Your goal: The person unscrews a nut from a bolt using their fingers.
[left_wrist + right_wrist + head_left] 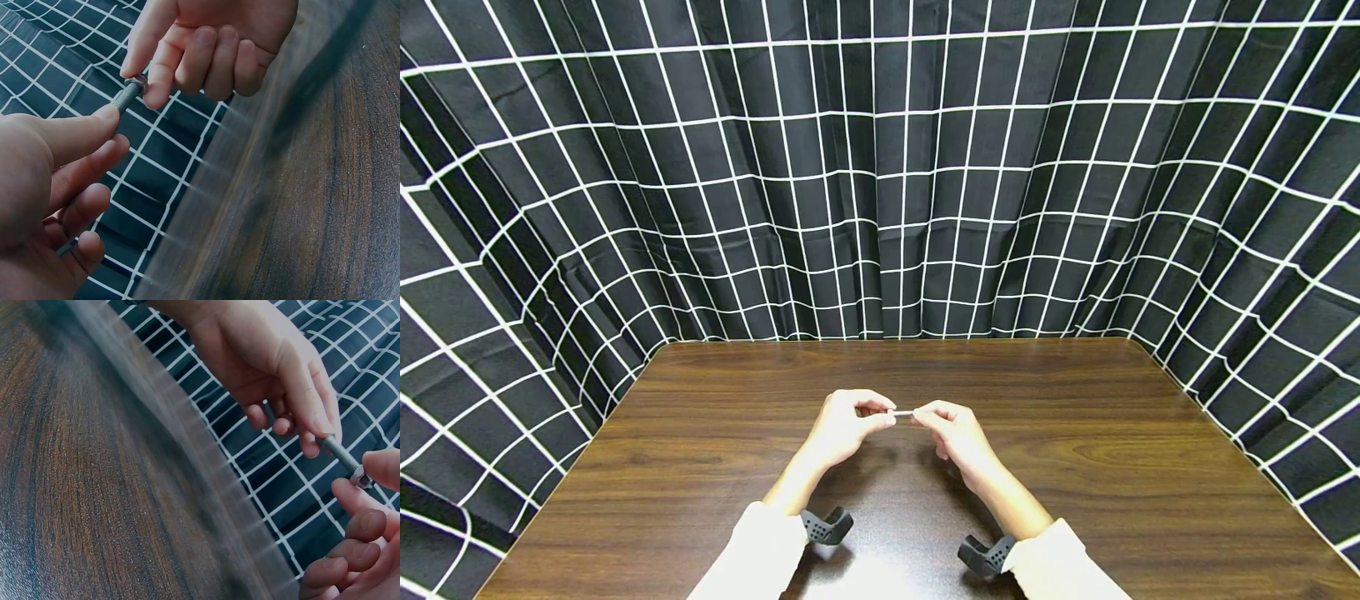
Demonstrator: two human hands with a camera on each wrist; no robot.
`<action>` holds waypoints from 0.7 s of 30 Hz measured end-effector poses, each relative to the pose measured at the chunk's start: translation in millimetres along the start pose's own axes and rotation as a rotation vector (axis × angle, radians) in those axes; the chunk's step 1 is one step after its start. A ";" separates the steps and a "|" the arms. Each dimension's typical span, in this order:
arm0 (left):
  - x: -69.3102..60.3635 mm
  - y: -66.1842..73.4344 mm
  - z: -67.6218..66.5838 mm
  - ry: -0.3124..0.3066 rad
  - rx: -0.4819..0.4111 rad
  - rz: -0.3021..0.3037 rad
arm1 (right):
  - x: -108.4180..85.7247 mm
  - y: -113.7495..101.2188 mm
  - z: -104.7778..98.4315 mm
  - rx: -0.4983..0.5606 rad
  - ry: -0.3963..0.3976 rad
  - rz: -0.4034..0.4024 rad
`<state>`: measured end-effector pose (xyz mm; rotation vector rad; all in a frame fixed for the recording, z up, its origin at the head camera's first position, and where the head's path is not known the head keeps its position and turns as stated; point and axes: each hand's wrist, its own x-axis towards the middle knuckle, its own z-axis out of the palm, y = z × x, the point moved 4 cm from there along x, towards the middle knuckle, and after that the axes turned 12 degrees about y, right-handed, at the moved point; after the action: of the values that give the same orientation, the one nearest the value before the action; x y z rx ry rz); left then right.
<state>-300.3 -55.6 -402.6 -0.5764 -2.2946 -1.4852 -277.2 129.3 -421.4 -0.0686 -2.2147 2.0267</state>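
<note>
Clearly, in the head view, both hands are meeting over the middle of a dark wood bench [917, 371], and a slim threaded bolt [903, 413] is bridging the small gap between them, hanging above the surface. The left hand [842, 429] is pinching one end between thumb and fingertips, while the right hand [958, 433] is gripping the other. White sleeves [758, 550] are covering the forearms, and a dark device [827, 527] is sitting at each wrist. Behind the bench, a black curtain [880, 167] with a white grid is hanging in folds.

In the left wrist view, the bolt is slanting up from the left thumb towards the right hand, its thread showing. The left grip is clamping its lower end; the other left fingers are curving loosely below it. A metal nut [137, 81] is sitting near the upper end, beside the right thumb and forefinger.

In the right wrist view, the nut is lying between the right thumb and forefinger, that grip closing on it, and the left fingertips are covering the bolt's far end.
</note>
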 end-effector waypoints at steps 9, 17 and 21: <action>0.1 3.6 -1.3 0.029 0.030 0.041 | 0.7 -0.5 -0.5 0.022 0.033 -0.018; 0.4 2.2 -0.6 0.034 0.069 0.048 | -1.7 -5.8 -1.3 0.060 0.028 -0.056; 0.4 2.7 -0.3 0.030 0.065 0.053 | -2.3 -7.5 -1.5 0.081 0.025 -0.063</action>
<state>-299.3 -54.9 -400.2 -0.5879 -2.2777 -1.3804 -274.3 129.8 -414.0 -0.0148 -2.0903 2.0679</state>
